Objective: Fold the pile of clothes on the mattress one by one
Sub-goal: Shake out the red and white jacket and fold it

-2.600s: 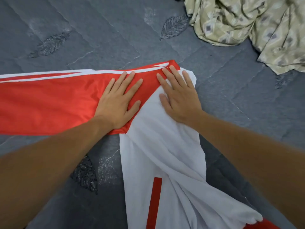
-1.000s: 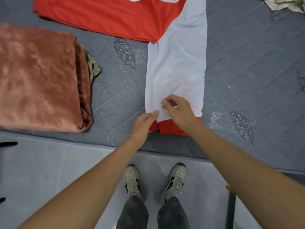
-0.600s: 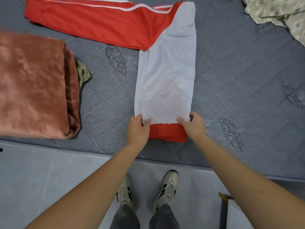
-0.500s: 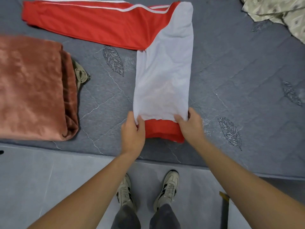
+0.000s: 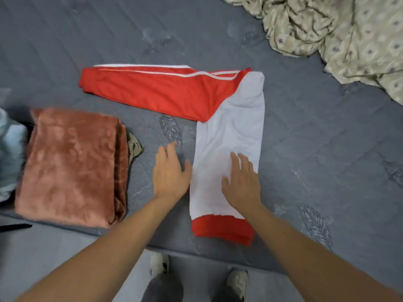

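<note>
**Red and white garment laid flat, both hands open at its lower half**

Landmark: the red and white garment [image 5: 229,136] on the grey quilted mattress [image 5: 327,149].

1. Far left of the garment, at the mattress edge: a pale blue item [image 5: 11,149], blurred and partly cut off.
2. Left of the garment: a folded rust-brown plush cloth [image 5: 69,166], with a scrap of patterned fabric [image 5: 134,146] showing from under its right side.
3. Just left of the garment's white panel: the left hand [image 5: 170,175], fingers straight and spread, palm down over the mattress; grip wide, holding nothing.
4. The garment: white body running toward the near edge, ending in a red hem band [image 5: 222,228]; red sleeve [image 5: 157,90] with white stripes extending leftward from its top.
5. On the white panel's lower half: the right hand [image 5: 242,184], flat, fingers extended; grip wide, nothing held.
6. Up and right of the garment: the crumpled beige patterned pile [image 5: 338,33].
</note>
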Demonstrator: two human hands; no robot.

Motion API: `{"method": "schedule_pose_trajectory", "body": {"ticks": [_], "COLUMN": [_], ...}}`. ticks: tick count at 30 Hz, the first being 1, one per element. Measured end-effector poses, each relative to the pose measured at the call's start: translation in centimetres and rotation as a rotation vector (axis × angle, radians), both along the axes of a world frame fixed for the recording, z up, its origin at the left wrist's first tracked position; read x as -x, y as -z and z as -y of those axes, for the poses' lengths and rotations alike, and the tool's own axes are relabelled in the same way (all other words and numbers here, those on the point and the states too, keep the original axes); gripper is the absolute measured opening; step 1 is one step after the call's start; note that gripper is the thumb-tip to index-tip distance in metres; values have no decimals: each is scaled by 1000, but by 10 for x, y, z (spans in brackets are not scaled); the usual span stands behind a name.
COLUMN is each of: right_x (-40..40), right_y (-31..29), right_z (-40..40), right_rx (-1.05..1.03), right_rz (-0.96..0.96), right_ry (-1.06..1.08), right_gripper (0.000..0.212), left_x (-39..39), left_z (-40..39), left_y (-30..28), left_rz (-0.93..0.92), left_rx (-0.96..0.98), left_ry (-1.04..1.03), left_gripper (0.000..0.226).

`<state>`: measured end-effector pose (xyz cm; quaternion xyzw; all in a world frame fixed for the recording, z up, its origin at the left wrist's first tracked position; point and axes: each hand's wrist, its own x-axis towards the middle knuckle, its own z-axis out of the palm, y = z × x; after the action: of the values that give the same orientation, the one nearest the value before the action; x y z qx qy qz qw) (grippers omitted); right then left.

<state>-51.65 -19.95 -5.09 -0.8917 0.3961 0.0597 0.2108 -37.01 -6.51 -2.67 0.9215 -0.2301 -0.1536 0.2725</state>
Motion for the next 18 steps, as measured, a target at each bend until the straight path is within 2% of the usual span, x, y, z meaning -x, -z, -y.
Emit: {"method": "schedule_pose_trajectory", "body": {"ticks": [3, 6, 10, 12, 14, 18], "right_x": [-73, -166, -301, -359, -398, -426], "right_y": [-3, 10, 36, 46, 57, 77], "right_z": [11, 14, 12, 10, 8, 2], "right_rx": [-38, -6, -68, -136, -194, -309], "right_rz": [108, 207, 240, 295, 337, 332], "right_ry": [-49, -145, -222, -195, -147, -69], "right_gripper": [76, 73, 83, 86, 86, 88], "left_x": [-95, -207, -351, -409, -448, -475], "left_z": [25, 43, 36, 24, 11, -16], "left_y": [-18, -15, 14, 33, 53, 81], "left_rz": [29, 7, -111, -119, -153, -203], "left_rx": [75, 67, -122, -186, -210, -231], "left_ry": [-47, -118, -248, -318, -372, -481], "left_gripper": [54, 58, 74, 74, 79, 110]}}
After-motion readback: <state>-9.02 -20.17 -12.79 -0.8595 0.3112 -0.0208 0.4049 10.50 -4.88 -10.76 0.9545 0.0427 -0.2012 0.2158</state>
